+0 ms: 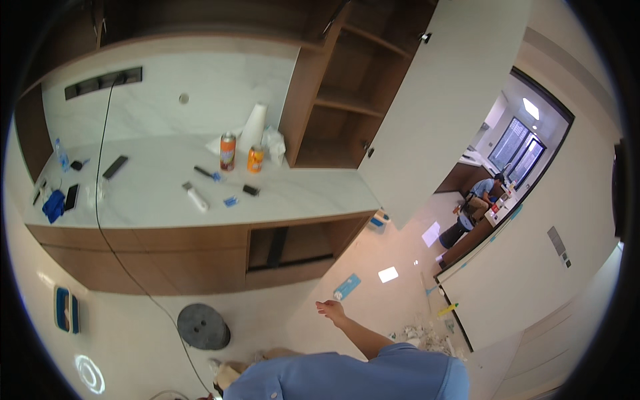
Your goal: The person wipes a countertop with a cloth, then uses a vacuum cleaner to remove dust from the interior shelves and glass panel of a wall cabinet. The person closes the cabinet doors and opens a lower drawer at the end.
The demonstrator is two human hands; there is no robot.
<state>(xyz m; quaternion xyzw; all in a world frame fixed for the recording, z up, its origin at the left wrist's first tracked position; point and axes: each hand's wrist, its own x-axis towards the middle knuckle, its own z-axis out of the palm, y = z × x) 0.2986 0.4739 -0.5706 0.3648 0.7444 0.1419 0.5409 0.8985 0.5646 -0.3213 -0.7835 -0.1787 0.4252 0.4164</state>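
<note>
My right hand (330, 309) reaches out over the floor with its fingers apart and nothing in it. Nearest to it is a blue packet (347, 286) lying on the pale floor. My left hand is out of view. Before me stands a marble-look countertop (150, 200). On it lie a white-handled scraper (195, 196), a dark-handled brush or tool (207, 173), a small black object (251, 190) and a blue cloth (53, 206). An orange spray can (227, 151) and a shorter orange can (255, 159) stand beside a white paper roll (254, 125).
A black cable (120, 260) hangs from the wall socket track (103, 83) across the counter front. A grey round stool (202, 326) and a blue-and-white bin (66, 309) stand on the floor. The tall cabinet door (450, 100) is open. Debris (425, 337) lies right; another person (484, 192) sits beyond the doorway.
</note>
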